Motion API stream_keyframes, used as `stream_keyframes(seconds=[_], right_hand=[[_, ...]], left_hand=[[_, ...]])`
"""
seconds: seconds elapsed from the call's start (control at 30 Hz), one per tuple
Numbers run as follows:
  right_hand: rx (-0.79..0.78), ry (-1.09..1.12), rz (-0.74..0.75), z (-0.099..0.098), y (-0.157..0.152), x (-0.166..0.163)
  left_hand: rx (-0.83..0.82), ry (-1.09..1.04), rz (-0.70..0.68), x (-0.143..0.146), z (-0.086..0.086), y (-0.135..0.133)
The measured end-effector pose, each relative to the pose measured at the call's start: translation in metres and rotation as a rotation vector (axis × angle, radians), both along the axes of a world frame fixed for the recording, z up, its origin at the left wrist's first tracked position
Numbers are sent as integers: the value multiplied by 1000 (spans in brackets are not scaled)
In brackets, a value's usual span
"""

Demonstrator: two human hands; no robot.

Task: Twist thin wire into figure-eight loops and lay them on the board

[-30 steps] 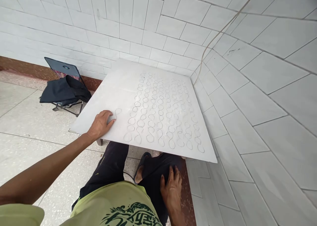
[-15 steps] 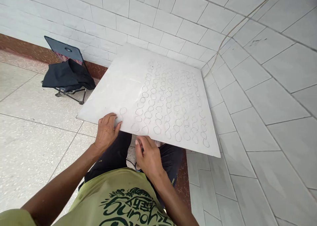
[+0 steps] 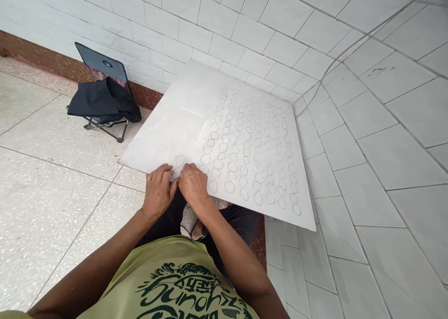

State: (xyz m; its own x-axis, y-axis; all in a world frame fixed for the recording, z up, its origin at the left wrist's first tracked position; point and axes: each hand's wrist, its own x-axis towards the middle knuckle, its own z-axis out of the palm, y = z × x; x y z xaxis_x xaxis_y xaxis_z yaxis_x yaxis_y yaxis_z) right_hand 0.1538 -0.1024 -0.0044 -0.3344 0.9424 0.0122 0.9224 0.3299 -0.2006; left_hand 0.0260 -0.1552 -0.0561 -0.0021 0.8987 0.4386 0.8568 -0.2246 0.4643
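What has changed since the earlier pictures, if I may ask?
The right hand has risen from the thigh to the white board, beside the left hand; whether it grips anything is hidden. The left hand stays at the near edge; the folding chair is unmoved.

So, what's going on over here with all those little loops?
The person's left hand and right hand are close together at the near edge of a white panel, beside a faint loop. Whatever the fingers may hold is hidden. Rows of thin dark loops cover much of the panel's right side; I can't tell whether they're drawn or laid there.
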Motion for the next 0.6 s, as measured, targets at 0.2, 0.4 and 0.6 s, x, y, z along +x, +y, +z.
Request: stream_keyframes(seconds=[0.2, 0.4, 0.6], right_hand=[[-24, -52, 52, 1, 7, -1], [-60, -92, 120, 16, 4, -2], [-58, -73, 118, 15, 3, -5]], left_hand=[[20, -11, 8, 0, -3, 0], [64, -7, 14, 0, -7, -1], [74, 1, -23, -2, -7, -6]])
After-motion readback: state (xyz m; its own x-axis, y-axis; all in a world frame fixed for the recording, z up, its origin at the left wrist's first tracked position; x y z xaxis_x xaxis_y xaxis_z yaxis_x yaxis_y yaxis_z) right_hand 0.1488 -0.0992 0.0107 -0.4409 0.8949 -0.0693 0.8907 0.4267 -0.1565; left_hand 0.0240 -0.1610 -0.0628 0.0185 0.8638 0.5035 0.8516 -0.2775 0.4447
